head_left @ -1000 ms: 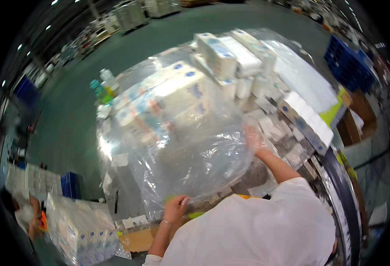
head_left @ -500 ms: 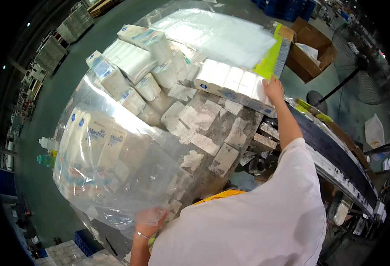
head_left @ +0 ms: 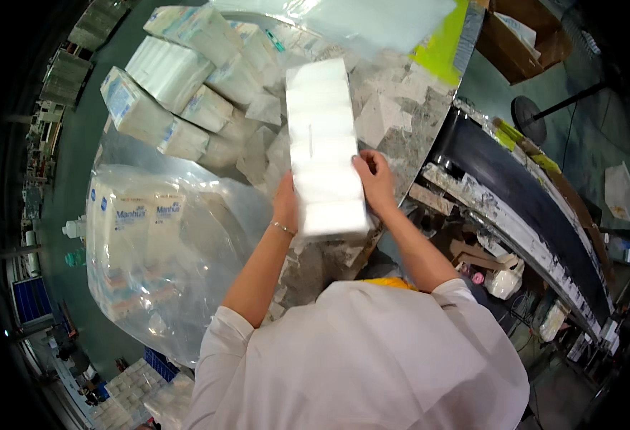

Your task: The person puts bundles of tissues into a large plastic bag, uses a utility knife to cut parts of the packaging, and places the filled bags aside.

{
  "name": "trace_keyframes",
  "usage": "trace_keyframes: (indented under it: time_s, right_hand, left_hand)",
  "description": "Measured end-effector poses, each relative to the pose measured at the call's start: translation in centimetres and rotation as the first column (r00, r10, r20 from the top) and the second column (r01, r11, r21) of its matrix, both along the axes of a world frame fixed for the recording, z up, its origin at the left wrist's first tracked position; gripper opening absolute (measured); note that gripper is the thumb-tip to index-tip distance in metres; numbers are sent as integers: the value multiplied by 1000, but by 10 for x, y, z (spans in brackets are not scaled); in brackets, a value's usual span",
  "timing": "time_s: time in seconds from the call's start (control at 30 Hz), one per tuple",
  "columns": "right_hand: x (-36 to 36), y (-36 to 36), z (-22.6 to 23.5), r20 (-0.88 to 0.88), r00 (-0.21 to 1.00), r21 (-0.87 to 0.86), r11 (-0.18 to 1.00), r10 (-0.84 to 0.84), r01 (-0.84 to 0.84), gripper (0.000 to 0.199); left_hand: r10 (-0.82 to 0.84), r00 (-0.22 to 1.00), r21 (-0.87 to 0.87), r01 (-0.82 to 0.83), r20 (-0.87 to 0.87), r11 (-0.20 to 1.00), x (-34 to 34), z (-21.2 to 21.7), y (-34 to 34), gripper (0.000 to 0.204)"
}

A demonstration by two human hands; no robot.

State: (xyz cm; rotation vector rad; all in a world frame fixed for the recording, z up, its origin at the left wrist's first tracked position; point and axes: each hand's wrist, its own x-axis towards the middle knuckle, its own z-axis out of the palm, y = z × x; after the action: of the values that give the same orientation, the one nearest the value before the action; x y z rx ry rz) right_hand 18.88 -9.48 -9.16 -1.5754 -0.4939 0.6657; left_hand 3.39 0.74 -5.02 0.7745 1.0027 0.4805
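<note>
A long white pack of tissue rolls [head_left: 322, 136] lies lengthwise in front of me, gripped from both sides near its close end. My left hand [head_left: 285, 204] is pressed along its left side, with most of the fingers hidden. On the opposite side, my right hand [head_left: 374, 179] has its thumb on the upper edge and its fingers bent against the pack. To the left, a large clear plastic bag [head_left: 222, 215] holds several wrapped tissue packs [head_left: 132, 215].
More wrapped packs [head_left: 186, 36] are stacked at the far left of the worn, paper-patched table [head_left: 387, 79]. Clear plastic sheets [head_left: 372, 21] lie at its far edge. A black conveyor belt [head_left: 501, 172] runs along the right, beyond which are a cardboard box [head_left: 526, 64] and a stand base [head_left: 528, 118].
The tissue pack has come from the far right toward the middle and turned lengthwise. My left hand has let go of the plastic bag and joined my right hand on the pack.
</note>
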Motion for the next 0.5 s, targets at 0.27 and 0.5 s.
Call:
trace_keyframes:
  time_s: [0.27, 0.5]
  right_hand:
    - [-7, -19, 77, -768, 566, 144, 942, 300, -304, 60]
    - [-22, -50, 161, -736, 586, 201, 936, 340, -290, 60]
  left_hand:
    - [-167, 961, -248, 221, 219, 943, -16, 63, -30, 57]
    - [-318, 934, -27, 327, 164, 945, -55, 149, -71, 66]
